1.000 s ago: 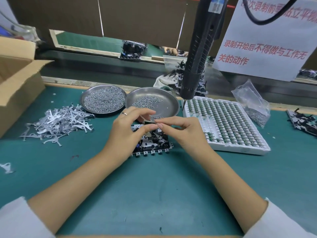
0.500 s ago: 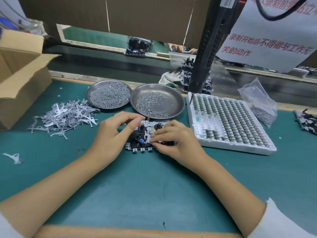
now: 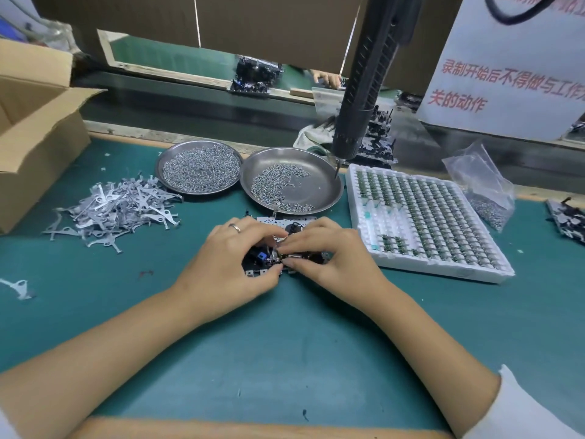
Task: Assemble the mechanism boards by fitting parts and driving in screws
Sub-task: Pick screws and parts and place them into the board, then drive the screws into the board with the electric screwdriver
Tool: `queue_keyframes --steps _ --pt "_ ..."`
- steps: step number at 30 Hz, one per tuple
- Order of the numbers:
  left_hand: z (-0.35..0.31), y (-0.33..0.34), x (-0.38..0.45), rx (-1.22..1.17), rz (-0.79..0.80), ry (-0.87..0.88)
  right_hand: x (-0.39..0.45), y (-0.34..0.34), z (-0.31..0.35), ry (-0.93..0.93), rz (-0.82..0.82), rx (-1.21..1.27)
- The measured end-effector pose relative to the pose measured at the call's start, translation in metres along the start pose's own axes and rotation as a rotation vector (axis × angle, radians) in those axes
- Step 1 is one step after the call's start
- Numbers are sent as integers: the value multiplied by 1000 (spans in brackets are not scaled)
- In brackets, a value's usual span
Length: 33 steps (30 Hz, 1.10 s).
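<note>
Both hands have dropped from mid-air onto the mechanism board (image 3: pixel 286 221) lying on the green surface (image 3: pixel 285 359): left hand (image 3: pixel 226 264) grips its edge, right hand (image 3: pixel 329 253) pinches a small part (image 3: pixel 292 256) into place – fitting under way, screwdriver (image 3: pixel 364 90) untouched

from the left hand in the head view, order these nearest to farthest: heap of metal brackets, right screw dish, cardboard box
1. Right screw dish, just behind the left hand.
2. Heap of metal brackets, off to its left.
3. Cardboard box, at the far left edge.
</note>
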State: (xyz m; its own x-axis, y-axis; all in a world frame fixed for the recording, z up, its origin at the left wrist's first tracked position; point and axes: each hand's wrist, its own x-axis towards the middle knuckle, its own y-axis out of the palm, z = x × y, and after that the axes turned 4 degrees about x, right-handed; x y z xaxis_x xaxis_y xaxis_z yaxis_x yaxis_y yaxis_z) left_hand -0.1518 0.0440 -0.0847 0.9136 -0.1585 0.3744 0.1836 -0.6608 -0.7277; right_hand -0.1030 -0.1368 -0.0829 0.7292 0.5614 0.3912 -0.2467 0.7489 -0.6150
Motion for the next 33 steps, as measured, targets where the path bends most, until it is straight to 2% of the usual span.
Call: queue_keyframes --steps 11,13,17,19,21,23,25,28,33 --pt "6 7 3 33 -37 28 -2 -2 4 68 -3 65" --pt "7 8 4 36 -38 35 0 -4 7 13 -161 26" --pt "9 9 3 11 -45 18 15 -22 19 -22 -731 18" --pt "9 9 4 -7 -47 17 33 -40 27 54 -841 76" --pt "9 8 5 -25 -52 9 55 -59 37 115 -808 154" --pt "7 7 5 -40 -54 -8 73 -70 45 85 -752 221" --pt "5 6 5 -63 -53 -27 86 -71 51 33 -762 236" --pt "2 5 5 -99 -63 -45 92 -60 56 11 -800 322" --pt "0 4 6 -107 -84 -41 75 -26 62 -45 -697 595"
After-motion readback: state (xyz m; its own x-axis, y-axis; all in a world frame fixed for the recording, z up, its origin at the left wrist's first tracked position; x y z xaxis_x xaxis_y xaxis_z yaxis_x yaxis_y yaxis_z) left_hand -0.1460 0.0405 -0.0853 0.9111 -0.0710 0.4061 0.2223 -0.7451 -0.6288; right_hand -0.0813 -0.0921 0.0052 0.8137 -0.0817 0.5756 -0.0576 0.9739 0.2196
